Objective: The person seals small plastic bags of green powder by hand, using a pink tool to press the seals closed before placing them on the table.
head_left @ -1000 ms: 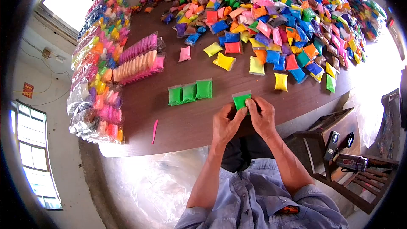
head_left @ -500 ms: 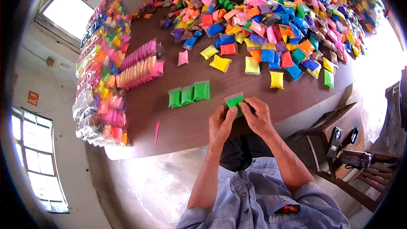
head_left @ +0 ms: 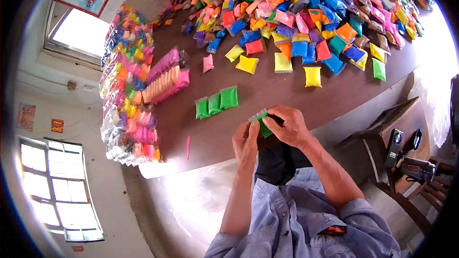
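green packet (head_left: pixel 264 131) | between the hands (head_left: pixel 289 127) | both pinching it from either side

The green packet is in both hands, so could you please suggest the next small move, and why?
I would probably set the held packet down beside the three green packets, since the left hand and right hand both hold it and that matching row lies on the table.

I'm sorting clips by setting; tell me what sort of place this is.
Likely a packing workroom: a heap of colourful packets, rows of bagged packets and three green packets share a table.
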A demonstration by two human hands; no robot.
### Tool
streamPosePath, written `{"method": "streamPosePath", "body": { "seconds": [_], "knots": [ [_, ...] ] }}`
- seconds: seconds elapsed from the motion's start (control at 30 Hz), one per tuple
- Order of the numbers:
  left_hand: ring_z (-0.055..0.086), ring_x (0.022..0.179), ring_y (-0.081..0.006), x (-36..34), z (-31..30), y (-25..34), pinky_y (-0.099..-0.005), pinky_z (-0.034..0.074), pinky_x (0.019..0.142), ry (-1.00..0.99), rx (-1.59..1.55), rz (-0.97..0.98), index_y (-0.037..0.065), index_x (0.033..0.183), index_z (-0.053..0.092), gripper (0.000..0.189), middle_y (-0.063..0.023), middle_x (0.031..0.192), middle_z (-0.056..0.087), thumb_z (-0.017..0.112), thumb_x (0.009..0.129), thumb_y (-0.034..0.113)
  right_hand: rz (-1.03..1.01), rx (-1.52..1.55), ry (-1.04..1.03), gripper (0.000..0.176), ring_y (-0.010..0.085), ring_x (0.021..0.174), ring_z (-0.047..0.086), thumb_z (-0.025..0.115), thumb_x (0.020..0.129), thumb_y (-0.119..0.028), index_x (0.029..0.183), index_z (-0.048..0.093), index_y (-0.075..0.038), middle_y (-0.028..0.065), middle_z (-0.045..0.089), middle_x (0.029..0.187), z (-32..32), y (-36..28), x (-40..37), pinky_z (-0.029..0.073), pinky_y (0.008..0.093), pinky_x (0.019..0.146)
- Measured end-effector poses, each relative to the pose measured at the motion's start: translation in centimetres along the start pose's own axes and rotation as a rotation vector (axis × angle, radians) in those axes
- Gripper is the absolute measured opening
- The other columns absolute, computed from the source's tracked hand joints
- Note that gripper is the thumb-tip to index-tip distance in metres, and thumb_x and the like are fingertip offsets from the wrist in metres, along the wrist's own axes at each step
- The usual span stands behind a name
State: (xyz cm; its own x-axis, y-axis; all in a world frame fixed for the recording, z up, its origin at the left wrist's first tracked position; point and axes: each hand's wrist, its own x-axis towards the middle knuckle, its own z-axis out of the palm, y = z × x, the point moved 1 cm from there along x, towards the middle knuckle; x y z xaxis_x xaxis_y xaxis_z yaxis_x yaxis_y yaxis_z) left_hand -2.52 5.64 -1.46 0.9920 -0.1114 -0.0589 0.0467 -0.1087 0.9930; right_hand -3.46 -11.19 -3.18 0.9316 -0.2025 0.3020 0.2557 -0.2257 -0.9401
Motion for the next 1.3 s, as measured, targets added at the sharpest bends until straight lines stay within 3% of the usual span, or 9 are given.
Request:
{"method": "streamPosePath", "body": {
  "seconds": [0.27,0.43,0.5,0.7,0.9,0.97,1.13,1.2,1.3],
  "knots": [
    [0.052,0.087,-0.0063,0.3,-3.3,-0.6,-0.0249,0.044,0.075,0.141,0.202,-0.061,0.000,0.103,0.074,0.024,0.0032,0.090,0.063,0.068,0.103,0.023,-0.012,0.058,0.043,0.015,0.0246,0.067,0.065,0.074,0.093,-0.015,0.101,0.072,-0.002,0.0115,0.068,0.082,0.3,0.2,-0.1,0.051,0.0351,0.060],
    [0.056,0.075,-0.0106,-0.1,-6.2,0.7,-0.0283,0.048,0.070,0.099,0.727,0.014,0.001,0.109,0.075,0.027,-0.0030,0.083,0.066,0.070,0.102,0.026,-0.039,-0.026,0.012,0.011,0.0286,0.070,0.069,0.076,0.091,-0.014,0.096,0.072,-0.005,0.0117,0.069,0.082,0.2,-0.4,0.1,0.054,0.0380,0.063],
    [0.070,0.079,-0.0221,-0.3,-8.3,-0.5,-0.0372,0.055,0.073,0.217,0.723,0.046,0.002,0.109,0.076,0.025,-0.0145,0.091,0.076,0.069,0.101,0.024,-0.060,-0.047,0.032,0.009,0.0285,0.069,0.068,0.075,0.091,-0.012,0.096,0.072,-0.005,0.0113,0.069,0.081,0.2,-0.5,0.1,0.054,0.0377,0.063],
    [0.070,0.082,-0.0332,-0.7,-19.4,-1.7,-0.0438,0.056,0.077,0.458,1.072,0.293,0.005,0.099,0.076,0.014,-0.0145,0.089,0.073,0.079,0.087,0.013,-0.103,-0.020,0.045,0.006,0.0196,0.061,0.064,0.074,0.092,-0.005,0.097,0.073,-0.003,0.0092,0.069,0.082,0.6,-0.1,0.0,0.051,0.0306,0.057],
    [0.070,0.088,-0.0406,-0.3,-26.3,-1.4,-0.0507,0.055,0.077,0.280,1.357,0.314,0.004,0.106,0.074,0.018,-0.0188,0.096,0.073,0.075,0.089,0.011,-0.138,-0.106,-0.012,0.007,0.0194,0.063,0.068,0.075,0.091,-0.004,0.098,0.074,-0.003,0.0098,0.070,0.085,0.6,-0.8,-0.1,0.054,0.0307,0.058],
    [0.071,0.082,-0.0411,0.5,-27.2,-1.2,-0.0505,0.055,0.072,0.165,1.403,0.296,0.003,0.104,0.074,0.015,-0.0200,0.092,0.073,0.071,0.091,0.009,-0.178,-0.148,0.016,0.009,0.0295,0.075,0.071,0.076,0.088,-0.007,0.096,0.073,-0.005,0.0093,0.070,0.090,0.9,-0.7,-0.5,0.059,0.0385,0.068],
    [0.071,0.084,-0.0424,3.0,-27.6,0.2,-0.0501,0.057,0.073,0.012,1.550,0.301,0.003,0.099,0.075,0.012,-0.0221,0.091,0.073,0.067,0.091,0.007,-0.310,-0.269,-0.033,0.016,0.0301,0.090,0.070,0.079,0.084,-0.008,0.099,0.074,-0.006,0.0087,0.070,0.102,1.8,-1.4,-1.3,0.060,0.0408,0.078],
    [0.072,0.086,-0.0422,3.1,-27.3,1.0,-0.0505,0.058,0.074,-0.033,1.595,0.142,0.003,0.097,0.075,0.012,-0.0235,0.093,0.073,0.065,0.090,0.005,-0.328,-0.300,-0.055,0.019,0.0299,0.096,0.070,0.080,0.083,-0.008,0.101,0.074,-0.007,0.0085,0.069,0.107,2.2,-1.5,-1.6,0.060,0.0412,0.083],
    [0.071,0.083,-0.0447,3.6,-27.9,0.2,-0.0531,0.057,0.072,0.000,1.580,0.251,0.003,0.092,0.071,0.008,-0.0244,0.090,0.071,0.065,0.088,0.005,-0.385,-0.375,-0.108,0.027,0.0304,0.106,0.068,0.081,0.080,-0.010,0.106,0.074,-0.009,0.0074,0.067,0.117,3.1,-1.9,-1.8,0.059,0.0412,0.089]
  ]
}}
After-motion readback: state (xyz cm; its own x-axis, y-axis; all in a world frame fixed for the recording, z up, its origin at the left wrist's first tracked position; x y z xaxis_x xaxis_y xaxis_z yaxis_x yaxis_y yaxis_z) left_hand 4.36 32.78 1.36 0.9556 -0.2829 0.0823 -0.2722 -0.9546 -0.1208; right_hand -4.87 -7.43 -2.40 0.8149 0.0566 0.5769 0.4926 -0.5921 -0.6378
